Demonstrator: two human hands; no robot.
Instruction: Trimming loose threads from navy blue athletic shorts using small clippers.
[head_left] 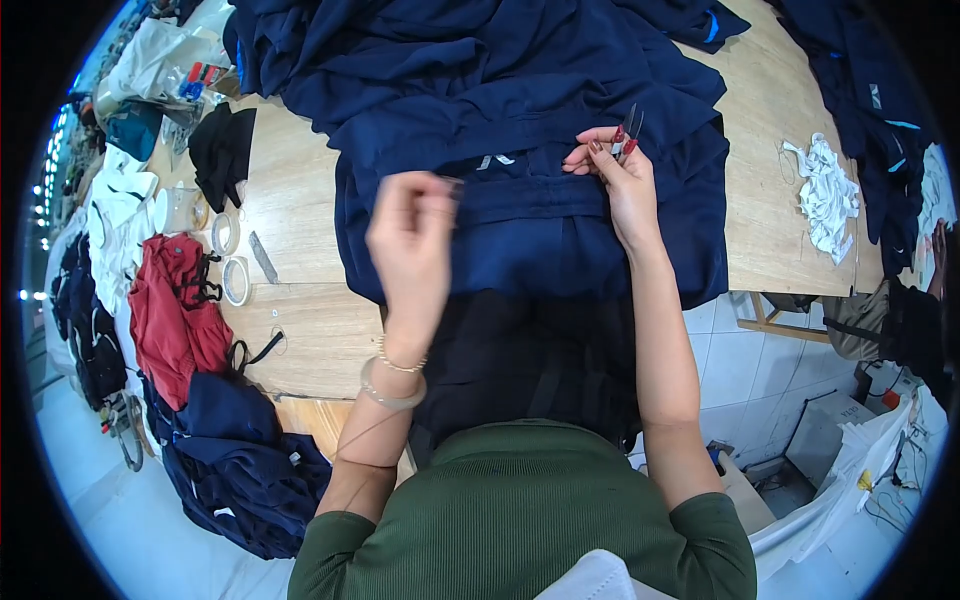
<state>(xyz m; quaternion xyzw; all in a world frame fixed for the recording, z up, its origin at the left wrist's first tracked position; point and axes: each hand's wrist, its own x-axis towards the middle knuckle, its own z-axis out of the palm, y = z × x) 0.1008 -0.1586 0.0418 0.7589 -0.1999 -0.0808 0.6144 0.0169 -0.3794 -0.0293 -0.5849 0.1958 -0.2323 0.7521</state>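
A navy garment (pixel 530 215) lies spread on the wooden bench (pixel 295 255), draping over the bench's near edge toward the person. The right hand (pixel 622 180) rests on the garment's upper right part, fingers pinched around small red-handled thread snips (pixel 628 133) whose blades point away from the person. The left hand (pixel 412 240) hovers above the garment's left side, blurred, fingers loosely curled; whether it pinches a thread I cannot tell. A light label (pixel 495 160) sits on the garment between the hands, nearer the right one. The waistband-like seam runs left to right across the garment. Left of the garment lie tape rolls (pixel 230 258) and a red cloth (pixel 175 310); to its right, a white rag (pixel 828 195).
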